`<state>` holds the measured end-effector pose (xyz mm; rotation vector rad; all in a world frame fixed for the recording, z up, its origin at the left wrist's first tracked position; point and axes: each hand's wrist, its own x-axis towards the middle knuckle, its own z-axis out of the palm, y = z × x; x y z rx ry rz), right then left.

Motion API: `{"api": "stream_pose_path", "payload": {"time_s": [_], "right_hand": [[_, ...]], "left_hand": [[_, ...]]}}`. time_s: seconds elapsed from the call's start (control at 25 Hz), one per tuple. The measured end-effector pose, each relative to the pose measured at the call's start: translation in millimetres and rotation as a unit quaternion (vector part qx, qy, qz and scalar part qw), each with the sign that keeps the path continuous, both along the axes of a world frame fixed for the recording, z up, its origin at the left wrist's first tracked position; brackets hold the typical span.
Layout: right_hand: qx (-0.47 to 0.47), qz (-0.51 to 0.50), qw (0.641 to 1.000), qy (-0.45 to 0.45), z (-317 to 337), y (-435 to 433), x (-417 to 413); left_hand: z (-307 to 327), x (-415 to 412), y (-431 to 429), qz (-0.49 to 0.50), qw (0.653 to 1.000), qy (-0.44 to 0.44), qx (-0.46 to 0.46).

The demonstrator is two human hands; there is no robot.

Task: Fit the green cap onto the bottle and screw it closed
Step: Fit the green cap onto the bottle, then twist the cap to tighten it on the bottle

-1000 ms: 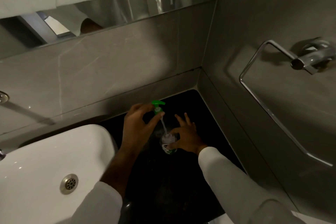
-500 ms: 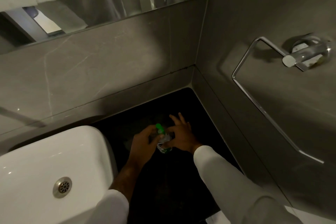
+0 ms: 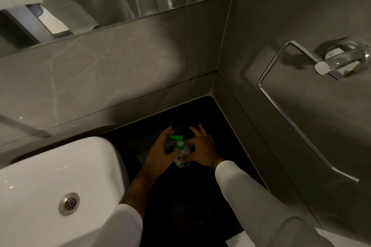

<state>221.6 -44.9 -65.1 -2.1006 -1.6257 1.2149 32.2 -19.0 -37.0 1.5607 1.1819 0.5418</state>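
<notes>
A small clear bottle with a green-and-white label stands on the black countertop. The green pump cap sits on its neck, nozzle pointing left. My left hand wraps the cap's collar and the bottle's shoulder from the left, thumb and fingers closed on them. From the right, my right hand holds the bottle's upper body with thumb and lower fingers while the other fingers are spread upward. The bottle's middle is hidden between the hands.
A white basin with a metal drain fills the lower left, close to my left forearm. Grey tiled walls meet in a corner behind the counter. A chrome towel ring juts from the right wall. A mirror runs above.
The green pump cap, held high with its tube above the bottle a second ago, has come down onto the neck. Both hands have closed in around the bottle top.
</notes>
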Motion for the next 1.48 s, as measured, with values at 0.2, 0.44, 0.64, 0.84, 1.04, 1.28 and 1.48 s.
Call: {"api": "stream_pose_path", "payload": {"time_s": [0.2,0.44,0.64,0.84,1.04,1.28,1.48], "right_hand": [[0.002,-0.012,1.0,0.012,3.6,-0.7,-0.7],[0.005,-0.01,1.0,0.011,3.2,-2.6,-3.5],[0.007,-0.006,1.0,0.009,3.2,-3.6,-0.9],[0.021,-0.007,1.0,0.013,5.2,-4.5,-3.1],[0.021,0.003,1.0,0.019,7.4,-8.2,0.9],[0.003,-0.001,1.0,0.019,4.3,-13.1,4.6],[0.01,-0.005,1.0,0.022,2.6,-15.7,2.3]], "left_hand": [[-9.5,0.7,-4.3,0.037,0.998,0.033,0.048],[-8.9,3.1,-10.4,0.053,0.997,0.012,0.047],[-8.1,2.6,-13.8,0.02,1.0,-0.007,0.001],[-9.4,7.4,-9.5,0.055,0.994,0.048,0.085],[-5.1,-0.9,-6.3,-0.024,0.998,0.033,0.05],[-2.9,-4.2,-8.2,-0.063,0.997,0.026,0.042],[-0.5,-1.8,-21.0,-0.064,0.992,0.05,0.101]]}}
